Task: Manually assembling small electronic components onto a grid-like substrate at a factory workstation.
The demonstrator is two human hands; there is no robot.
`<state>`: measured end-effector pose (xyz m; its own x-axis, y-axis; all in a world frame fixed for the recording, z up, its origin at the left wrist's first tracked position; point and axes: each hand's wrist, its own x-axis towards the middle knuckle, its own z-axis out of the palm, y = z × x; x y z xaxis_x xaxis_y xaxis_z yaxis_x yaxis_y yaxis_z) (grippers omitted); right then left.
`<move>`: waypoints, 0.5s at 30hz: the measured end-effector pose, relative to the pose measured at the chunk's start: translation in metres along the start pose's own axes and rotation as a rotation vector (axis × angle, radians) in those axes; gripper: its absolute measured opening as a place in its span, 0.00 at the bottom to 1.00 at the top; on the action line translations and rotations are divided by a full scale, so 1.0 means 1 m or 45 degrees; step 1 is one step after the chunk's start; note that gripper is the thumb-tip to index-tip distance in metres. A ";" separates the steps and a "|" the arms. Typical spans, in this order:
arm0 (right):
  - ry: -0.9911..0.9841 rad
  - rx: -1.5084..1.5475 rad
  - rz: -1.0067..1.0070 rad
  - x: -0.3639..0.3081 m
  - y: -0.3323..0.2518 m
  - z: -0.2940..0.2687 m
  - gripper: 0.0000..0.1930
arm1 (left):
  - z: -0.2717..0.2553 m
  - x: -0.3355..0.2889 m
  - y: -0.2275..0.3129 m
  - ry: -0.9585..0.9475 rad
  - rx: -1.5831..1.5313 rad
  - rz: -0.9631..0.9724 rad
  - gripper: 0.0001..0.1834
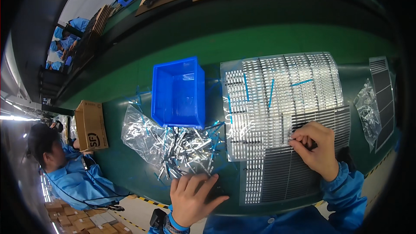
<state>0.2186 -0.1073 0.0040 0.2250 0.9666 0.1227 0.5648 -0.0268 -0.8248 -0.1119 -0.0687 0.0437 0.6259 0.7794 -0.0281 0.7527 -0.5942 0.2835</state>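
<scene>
Through the head camera, nearest me at the bottom of the frame, the left hand (190, 199) lies with its fingers spread wide, palm down, and I see nothing held in it. Right of centre, the right hand (318, 149) has thumb and forefinger drawn narrowly together; I cannot tell whether they pinch anything.

Under those fingertips, the flat sheet of close-set silver strips (255, 121) fills the right-centre, overlapping the dark, finely lined sheet with a silver column (288, 173) at lower right. I judge both light, thin and bendy, the shiny faces slippery and easily creased. I would steady a sheet by its border and lift a strip by its end, never mid-length.

Just ahead of the left hand, the tangled pile of loose silver and dark strips (188, 151) looks light and springy, best taken in small pinches. The crumpled clear plastic bag (141, 134) borders it on the left; it would likely cling and slide.

Beyond, the open blue plastic bin (201, 99) stands upper centre, probably stiff, with its rim the natural hold. The near edge of the dark green bench (115, 156) curves below the lower sheet, leaving little margin; I find more room on the green surface above bin and sheets.
</scene>
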 end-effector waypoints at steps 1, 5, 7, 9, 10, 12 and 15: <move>-0.001 0.000 -0.002 0.000 0.000 0.000 0.09 | 0.000 -0.001 0.001 -0.010 0.017 0.004 0.31; 0.015 -0.009 -0.026 0.000 0.000 0.001 0.09 | 0.000 -0.003 0.002 -0.040 0.106 0.050 0.30; 0.025 -0.013 -0.033 0.000 -0.001 0.000 0.08 | 0.001 -0.002 0.001 -0.020 0.120 0.096 0.28; 0.017 0.000 -0.031 0.000 -0.001 0.000 0.08 | 0.004 -0.003 0.000 -0.017 0.116 0.110 0.28; 0.020 -0.002 -0.031 0.000 -0.001 0.000 0.08 | 0.006 -0.003 -0.001 -0.015 0.112 0.125 0.28; 0.013 0.016 -0.027 0.000 0.000 0.001 0.08 | 0.009 -0.005 -0.005 -0.008 0.123 0.158 0.28; 0.017 0.003 -0.042 0.000 0.000 0.001 0.07 | 0.005 -0.004 -0.003 -0.019 0.111 0.173 0.27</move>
<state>0.2176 -0.1072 0.0039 0.2166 0.9635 0.1573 0.5705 0.0058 -0.8213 -0.1154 -0.0707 0.0377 0.7256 0.6880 -0.0097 0.6753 -0.7094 0.2016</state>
